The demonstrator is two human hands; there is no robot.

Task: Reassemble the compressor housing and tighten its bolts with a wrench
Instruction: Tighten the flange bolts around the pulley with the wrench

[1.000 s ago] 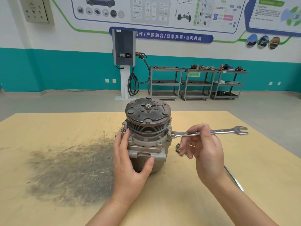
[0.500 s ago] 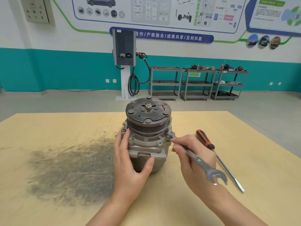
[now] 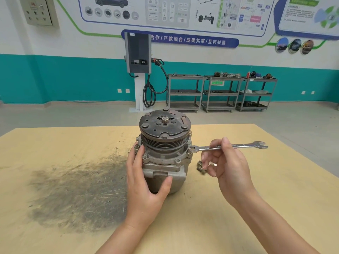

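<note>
Evidently, the compressor housing [image 3: 164, 162] stands reassembled upright on the table [image 3: 256, 198], left hand [image 3: 146, 184] gripping its body, right hand [image 3: 227, 165] pinching the wrench [image 3: 229, 146] seated on a flange bolt [image 3: 189, 152]; tightening remains, spare bolts [image 3: 200, 166] alongside.

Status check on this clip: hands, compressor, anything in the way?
Left hand grips compressor body. Right hand holds wrench, its end on right-side flange bolt. Loose bolts on table beside it; nothing blocking.
</note>
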